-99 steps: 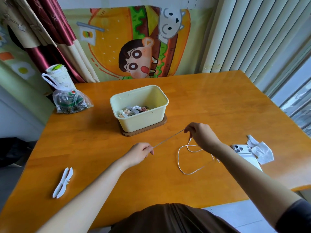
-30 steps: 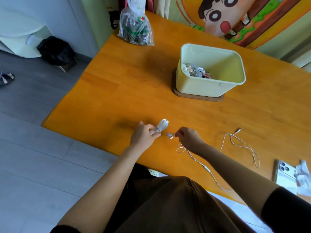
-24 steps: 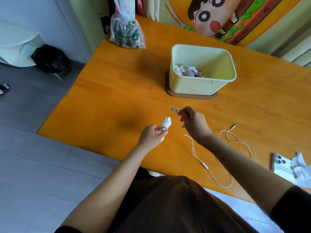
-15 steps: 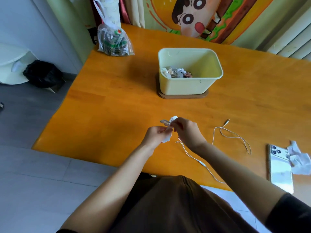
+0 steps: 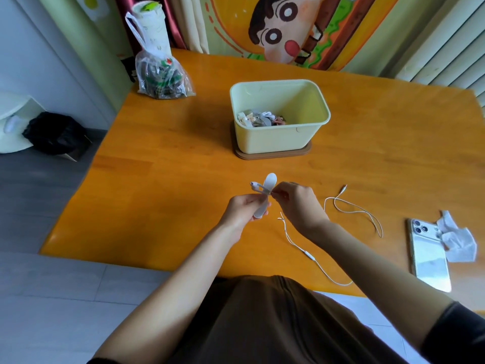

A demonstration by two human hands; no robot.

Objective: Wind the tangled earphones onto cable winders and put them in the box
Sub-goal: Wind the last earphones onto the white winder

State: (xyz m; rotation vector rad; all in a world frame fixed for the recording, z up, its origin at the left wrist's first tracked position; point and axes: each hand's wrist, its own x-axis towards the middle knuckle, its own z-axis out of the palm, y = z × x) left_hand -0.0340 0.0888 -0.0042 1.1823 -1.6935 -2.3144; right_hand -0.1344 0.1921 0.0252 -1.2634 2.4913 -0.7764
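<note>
1. The left hand (image 5: pixel 242 210) has its fingers curled round the lower end of the flat white plastic cable winder (image 5: pixel 270 182). It holds the winder above the orange wooden table (image 5: pixel 157 195), between the table's middle and its near edge.
2. The right hand (image 5: pixel 298 206) pinches the thin white earphone cable (image 5: pixel 353 212) right at the winder's waist. One earbud (image 5: pixel 253 184) pokes out on the winder's left side. The cable seems to have barely a turn on it (a judgement, since the fingers hide the waist). If the pinch loosens before a second turn locks it, the bud end could slip free.
3. The slack runs from the right hand towards the near edge, past the small inline remote (image 5: pixel 309 254). One bend lies right at that edge. A quick pull could tip it over, and the hanging weight would then drag against each wrap.
4. The rest of the cable lies in open curves to the right, ending in the metal plug (image 5: pixel 344 187). Drawn in fast, those curves could cross and knot again, or the remote could catch at the winder's waist.
5. The curves lie near the white phone (image 5: pixel 430 261) and the crumpled white tissue (image 5: pixel 458 241) by the right edge, though apart from both. A sideways sweep might snag the tissue.
6. The pale yellow rectangular plastic box (image 5: pixel 275 139) stands on its brown mat (image 5: pixel 273 155) towards the far edge, well apart from the hands. It already holds wound items, so a loosely wrapped set dropped in could unravel among them.
</note>
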